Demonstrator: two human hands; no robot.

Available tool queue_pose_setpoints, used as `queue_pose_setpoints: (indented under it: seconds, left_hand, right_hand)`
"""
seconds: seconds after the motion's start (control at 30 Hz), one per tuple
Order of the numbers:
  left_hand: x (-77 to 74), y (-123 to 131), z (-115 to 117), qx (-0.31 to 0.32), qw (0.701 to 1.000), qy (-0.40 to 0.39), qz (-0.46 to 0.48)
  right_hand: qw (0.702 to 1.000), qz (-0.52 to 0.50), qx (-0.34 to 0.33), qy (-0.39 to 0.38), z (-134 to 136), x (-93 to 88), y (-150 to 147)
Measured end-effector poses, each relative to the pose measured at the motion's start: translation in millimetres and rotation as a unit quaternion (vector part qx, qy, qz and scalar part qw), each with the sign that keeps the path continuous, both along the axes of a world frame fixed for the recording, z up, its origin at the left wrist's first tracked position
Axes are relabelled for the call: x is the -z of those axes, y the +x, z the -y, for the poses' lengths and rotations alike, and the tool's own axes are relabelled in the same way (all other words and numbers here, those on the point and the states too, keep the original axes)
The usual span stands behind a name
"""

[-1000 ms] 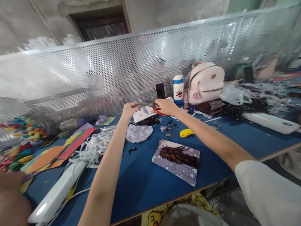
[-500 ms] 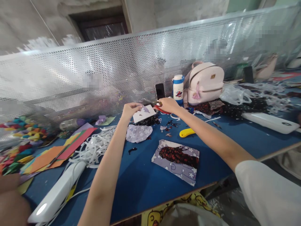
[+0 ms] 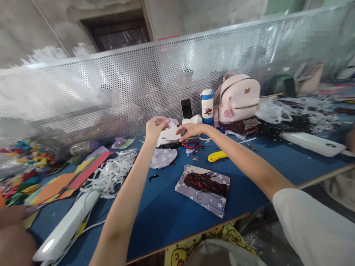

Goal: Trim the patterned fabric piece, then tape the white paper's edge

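Observation:
My left hand pinches a small purple flowered fabric scrap above a white rectangular pad. My right hand hovers at the pad's right side, thumb and fingers bent but apart, with nothing visible in them. Just below it, red-handled scissors rest on the blue table, their blades partly hidden. Nearer to me lies a larger piece of purple flowered fabric. A flat purple flowered piece with a dark red-and-black patch lies at the front.
A yellow-handled tool lies under my right forearm. Behind are a phone, a bottle and a pale pink backpack. White strips, coloured sheets and a white lamp-like device fill the left side.
My right hand has let go of the red-handled scissors, which now lie on the table, and has moved left toward the pad. My left hand still holds the scrap.

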State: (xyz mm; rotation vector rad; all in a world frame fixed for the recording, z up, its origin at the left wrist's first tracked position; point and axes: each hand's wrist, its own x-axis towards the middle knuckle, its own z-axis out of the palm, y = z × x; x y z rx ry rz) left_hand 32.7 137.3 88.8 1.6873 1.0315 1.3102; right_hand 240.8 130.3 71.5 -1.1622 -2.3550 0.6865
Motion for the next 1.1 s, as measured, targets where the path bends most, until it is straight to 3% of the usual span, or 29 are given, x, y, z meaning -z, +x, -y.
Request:
queue_pose_setpoints:
  seconds: [0.07,0.17,0.33,0.53,0.77,0.93,1.1]
  left_hand:
    - [-0.8,8,8,-0.003,0.999,0.022,0.042]
    - [0.8,17,21,0.005,0.995,0.04,0.094]
    - [9.5,29,43,0.053,0.992,0.046,0.107]
    - [15.5,41,57,0.135,0.99,0.044,0.015]
    - [-8.9,43,65,0.154,0.981,0.106,-0.058]
    - [-1.5,52,85,0.176,0.973,0.102,-0.11]
    - [18.3,42,98,0.151,0.981,0.052,-0.107]
  right_hand:
    - [0.995,-0.097,-0.016,0.003,6,-7.1,-7]
    - [0.974,-0.227,0.019,0.022,14,-12.8,-14]
    - [0.938,-0.341,0.065,0.021,28,-15.7,-4]
    - [0.929,-0.366,0.062,-0.006,57,-18.7,20]
    - [0.964,-0.264,0.006,-0.033,84,-20.7,45]
    - [0.976,-0.206,-0.037,-0.067,91,5.8,43]
    - [0.953,-0.23,-0.053,-0.19,99,42.7,38]
